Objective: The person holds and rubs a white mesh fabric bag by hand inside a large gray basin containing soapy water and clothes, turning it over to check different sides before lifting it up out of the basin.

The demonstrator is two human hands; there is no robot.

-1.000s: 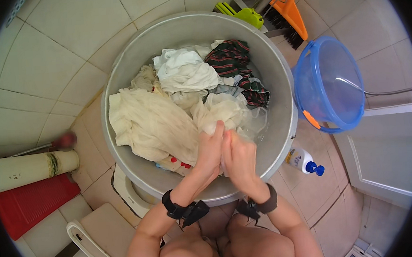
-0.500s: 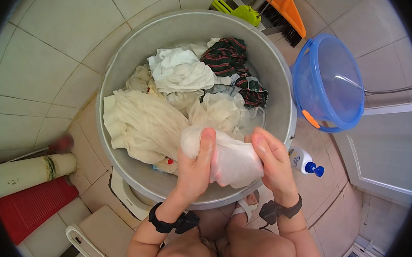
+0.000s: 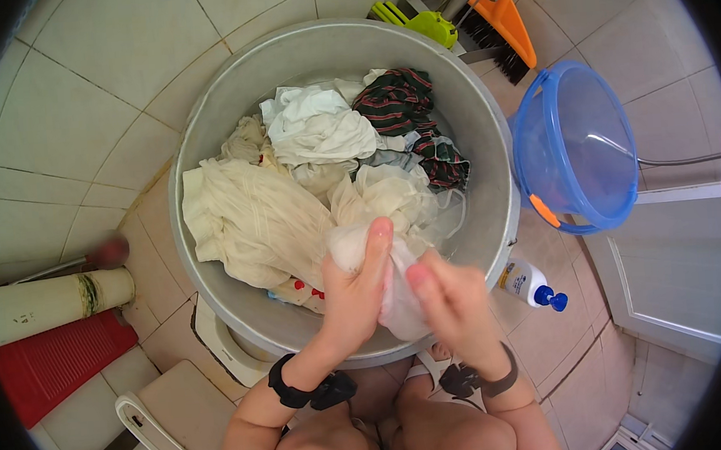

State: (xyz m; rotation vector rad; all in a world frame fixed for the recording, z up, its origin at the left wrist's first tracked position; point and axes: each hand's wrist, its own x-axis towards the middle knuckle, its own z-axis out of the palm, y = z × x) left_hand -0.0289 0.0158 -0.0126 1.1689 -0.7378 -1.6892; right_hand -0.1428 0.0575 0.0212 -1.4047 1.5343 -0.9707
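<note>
A thin, wet white cloth (image 3: 400,302) is bunched between my two hands above the near side of a big round metal tub (image 3: 218,105). My left hand (image 3: 355,296) is closed around its left part, thumb pointing up. My right hand (image 3: 459,302), somewhat blurred, grips the right end. Behind them in the tub lie a cream garment (image 3: 256,220), a sheer off-white cloth (image 3: 385,194), a white cloth (image 3: 316,128) and a dark striped cloth (image 3: 394,101). A red-dotted piece (image 3: 301,292) shows partly by my left hand.
Right of the tub are a blue bucket (image 3: 572,147) and a white pump bottle (image 3: 525,283) with a blue top. An orange broom (image 3: 504,27) and a green-handled brush (image 3: 430,26) stand behind. At left lie a red washboard (image 3: 60,355) and a beige stool (image 3: 177,417).
My right hand has moved left and turned, coming closer to my left hand. The cloth, stretched wide before, is now narrower and bunched. My left hand has shifted slightly right.
</note>
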